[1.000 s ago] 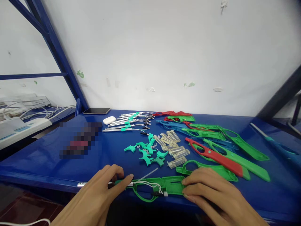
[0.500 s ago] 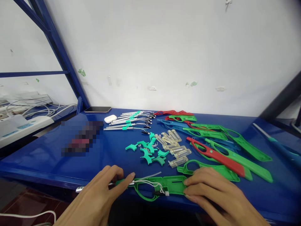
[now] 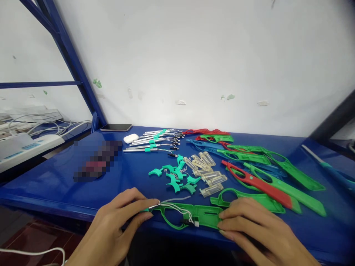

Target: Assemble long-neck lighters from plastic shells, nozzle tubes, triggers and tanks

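Observation:
A green half shell (image 3: pixel 203 216) lies open side up at the table's front edge. At its left end my left hand (image 3: pixel 124 218) pinches a metal rod with a teal collar (image 3: pixel 150 209). White wires (image 3: pixel 180 209) and a clear tube run from the rod over the shell's loop to a black and white connector (image 3: pixel 191 222). My right hand (image 3: pixel 246 225) grips the shell's right end between thumb and fingers. Just beyond lie teal curved pieces (image 3: pixel 174 183) and clear cartridges (image 3: pixel 212 190). Another green shell (image 3: pixel 263 201) rests behind my right hand.
Several wired metal rods (image 3: pixel 141 149), a white case (image 3: pixel 131 138) and a phone (image 3: pixel 116 127) lie at the back left. Red, green and blue shells (image 3: pixel 256 183) spread over the right side. A blue lighter (image 3: pixel 332 171) sits far right; a power strip (image 3: pixel 30 149) is far left.
My left hand has tilted and shifted slightly up, and the rod's end with its wires has risen. My right hand still grips the shell. The view has shifted a little.

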Motion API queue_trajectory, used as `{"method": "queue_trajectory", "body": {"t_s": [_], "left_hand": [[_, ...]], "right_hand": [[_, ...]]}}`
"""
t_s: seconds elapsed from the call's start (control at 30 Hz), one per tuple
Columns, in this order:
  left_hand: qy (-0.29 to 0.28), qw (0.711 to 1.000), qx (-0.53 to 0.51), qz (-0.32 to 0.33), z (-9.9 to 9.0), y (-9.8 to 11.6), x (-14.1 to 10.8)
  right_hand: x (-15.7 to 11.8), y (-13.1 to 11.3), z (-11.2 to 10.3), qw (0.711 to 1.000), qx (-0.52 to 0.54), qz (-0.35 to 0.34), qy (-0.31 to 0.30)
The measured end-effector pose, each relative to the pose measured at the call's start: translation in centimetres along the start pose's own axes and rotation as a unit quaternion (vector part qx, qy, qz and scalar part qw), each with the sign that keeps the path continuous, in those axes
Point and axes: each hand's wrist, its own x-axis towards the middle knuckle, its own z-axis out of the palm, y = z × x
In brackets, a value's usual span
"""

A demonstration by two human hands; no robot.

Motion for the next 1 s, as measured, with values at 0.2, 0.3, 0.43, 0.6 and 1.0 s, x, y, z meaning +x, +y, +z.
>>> {"method": "queue_trajectory", "body": {"t_s": [0.2,0.3,0.43,0.6,1.0], "left_hand": [[-0.017,0.999,0.030,0.042,-0.2,0.2,0.0],[-0.034,0.998,0.045,0.038,-0.1,-0.2,-0.3],[-0.031,0.998,0.056,0.023,0.5,-1.1,-0.8],[-0.021,0.997,0.054,0.050,0.5,-1.2,-1.0],[-0.057,0.996,0.060,0.031,0.1,-0.6,-1.2]], "right_hand": [[0.1,-0.1,0.0,1.000,0.005,0.006,0.014],[0.1,-0.1,-0.1,1.000,0.014,0.008,0.014],[0.2,-0.1,-0.1,1.000,0.015,0.007,0.012],[0.0,0.1,0.0,1.000,0.013,0.005,0.007],[-0.3,0.2,0.3,1.000,0.007,0.010,-0.002]]}}
